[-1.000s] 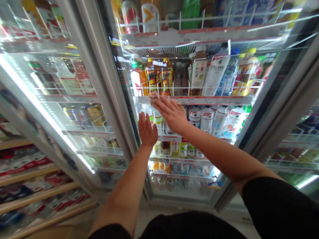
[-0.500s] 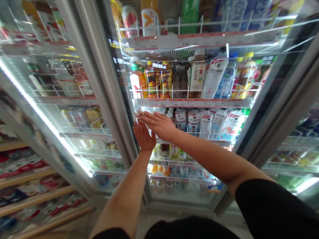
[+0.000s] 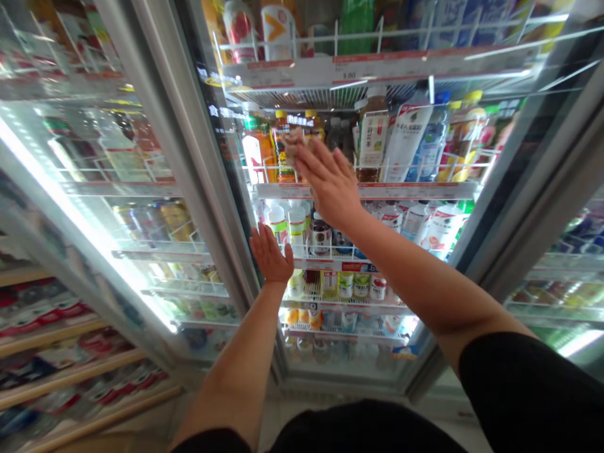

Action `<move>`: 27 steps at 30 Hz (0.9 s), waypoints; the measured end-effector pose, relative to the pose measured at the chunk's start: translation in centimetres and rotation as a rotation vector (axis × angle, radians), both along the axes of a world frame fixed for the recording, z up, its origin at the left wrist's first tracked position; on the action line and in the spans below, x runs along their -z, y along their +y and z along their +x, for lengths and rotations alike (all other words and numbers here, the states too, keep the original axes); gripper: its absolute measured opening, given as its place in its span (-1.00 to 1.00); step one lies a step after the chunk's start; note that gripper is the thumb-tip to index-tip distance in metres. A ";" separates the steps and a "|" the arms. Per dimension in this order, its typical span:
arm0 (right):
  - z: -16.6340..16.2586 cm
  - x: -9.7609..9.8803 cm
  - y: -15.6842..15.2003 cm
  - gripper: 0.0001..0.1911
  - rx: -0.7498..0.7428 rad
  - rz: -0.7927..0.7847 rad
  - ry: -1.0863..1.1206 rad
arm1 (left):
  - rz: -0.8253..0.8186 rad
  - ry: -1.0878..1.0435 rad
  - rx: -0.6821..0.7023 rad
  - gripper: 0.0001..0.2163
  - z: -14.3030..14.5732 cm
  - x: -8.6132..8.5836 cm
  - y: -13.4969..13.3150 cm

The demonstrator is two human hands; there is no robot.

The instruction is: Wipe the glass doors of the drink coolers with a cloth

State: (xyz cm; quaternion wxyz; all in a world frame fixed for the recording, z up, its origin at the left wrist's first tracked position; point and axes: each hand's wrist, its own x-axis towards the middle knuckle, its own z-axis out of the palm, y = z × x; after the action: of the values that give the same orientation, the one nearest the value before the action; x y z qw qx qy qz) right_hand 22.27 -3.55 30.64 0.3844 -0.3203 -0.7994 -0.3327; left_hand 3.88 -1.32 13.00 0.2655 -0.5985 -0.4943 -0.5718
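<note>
While my right hand (image 3: pixel 334 189) lies flat, fingers slightly spread, a crumpled beige-brown cloth (image 3: pixel 293 146) pokes past them against the clear glass door (image 3: pixel 340 370), my left hand (image 3: pixel 272 257) flat, thumb out, lower left.

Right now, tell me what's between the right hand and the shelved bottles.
In the head view, the right hand has a crumpled cloth under its fingers; beyond that, the glass door, showing reflections, stands before the bottles.

Cloth (image 3: pixel 292 148) partly hidden
The right hand (image 3: pixel 334 187) covers part of it at centre; top-edge bottles (image 3: pixel 357 26) are cut off; lower-left goods (image 3: pixel 61 355) are blurred.
</note>
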 end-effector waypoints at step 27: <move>9.8 2.3 -1.3 -0.38 0.120 0.130 0.135 | 0.041 0.032 -0.062 -0.33 0.0 0.1 0.1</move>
State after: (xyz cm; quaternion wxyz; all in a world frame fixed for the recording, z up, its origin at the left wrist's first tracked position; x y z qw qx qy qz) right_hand 32.07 -4.84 28.34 0.4366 -0.3634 -0.7279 -0.3840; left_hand 3.91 -1.21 12.92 0.3032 -0.5863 -0.4964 -0.5638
